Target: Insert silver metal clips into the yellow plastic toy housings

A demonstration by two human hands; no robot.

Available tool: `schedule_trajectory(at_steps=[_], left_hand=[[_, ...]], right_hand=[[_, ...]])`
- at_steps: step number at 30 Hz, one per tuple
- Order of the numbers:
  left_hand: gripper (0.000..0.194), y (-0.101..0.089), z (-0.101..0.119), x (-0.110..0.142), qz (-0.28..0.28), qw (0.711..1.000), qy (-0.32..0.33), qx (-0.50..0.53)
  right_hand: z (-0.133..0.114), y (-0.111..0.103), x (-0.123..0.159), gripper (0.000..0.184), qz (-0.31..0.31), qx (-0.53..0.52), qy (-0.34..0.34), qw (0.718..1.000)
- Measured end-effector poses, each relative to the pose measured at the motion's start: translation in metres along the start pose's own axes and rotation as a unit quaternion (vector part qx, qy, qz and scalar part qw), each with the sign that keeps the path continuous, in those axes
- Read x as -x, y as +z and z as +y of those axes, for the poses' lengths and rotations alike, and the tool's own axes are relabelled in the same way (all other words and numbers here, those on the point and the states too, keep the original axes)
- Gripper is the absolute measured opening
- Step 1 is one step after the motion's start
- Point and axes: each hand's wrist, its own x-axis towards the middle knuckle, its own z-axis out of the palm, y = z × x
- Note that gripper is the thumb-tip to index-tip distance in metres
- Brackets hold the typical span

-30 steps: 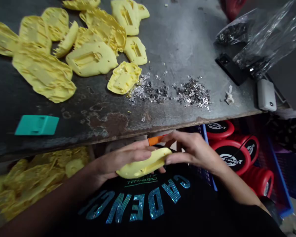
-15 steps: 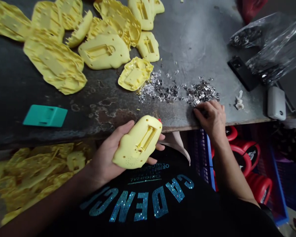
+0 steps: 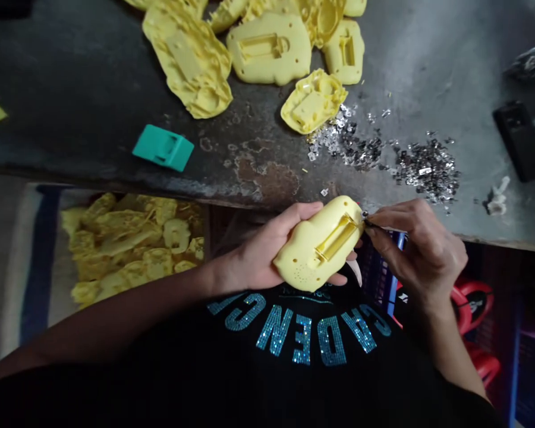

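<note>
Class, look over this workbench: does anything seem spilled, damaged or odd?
Small silvery metal pieces lie scattered on the grey metal bench top, looking spilled, and a brown rust patch stains it near the edge.

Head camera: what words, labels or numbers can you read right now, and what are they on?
"CADENC" plus a cut-off letter: sequin lettering on the black shirt, upside down in this view.
Small print above that lettering: too dark to read.
Black label on the red disc: too blurred to read.
</note>
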Motion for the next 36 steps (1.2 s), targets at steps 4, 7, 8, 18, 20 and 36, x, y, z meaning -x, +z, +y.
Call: schedule_trajectory(at_steps=[4, 7, 8, 18, 20, 36], left_hand=[[0.058, -0.003, -0.004, 0.003, -0.012, 1.0, 0.001, 0.004], [0.063, -0.005, -0.006, 0.005, -0.047, 0.999, -0.008, 0.002], [0.064, -0.005, -0.006, 0.005, -0.056, 0.998, -0.009, -0.001], [0.063, 0.01, -0.006, 0.007, -0.037, 0.999, -0.01, -0.015], [0.064, 0.013, -0.006, 0.006, -0.031, 0.999, -0.005, -0.021], [0.06, 0.009, -0.014, 0.003, -0.026, 0.999, 0.017, -0.034]], right_hand=[[-0.008, 0.0, -0.006, 0.03, -0.019, 0.034, -0.04, 0.998], [-0.01, -0.002, -0.005, 0.029, -0.022, 0.051, -0.051, 0.997], [-0.011, -0.002, -0.004, 0.029, -0.02, 0.057, -0.053, 0.997], [-0.013, -0.004, 0.001, 0.038, -0.002, 0.133, -0.101, 0.986], [-0.014, -0.005, 0.001, 0.038, -0.006, 0.136, -0.11, 0.985], [-0.014, -0.004, 0.011, 0.046, -0.017, 0.167, -0.093, 0.981]])
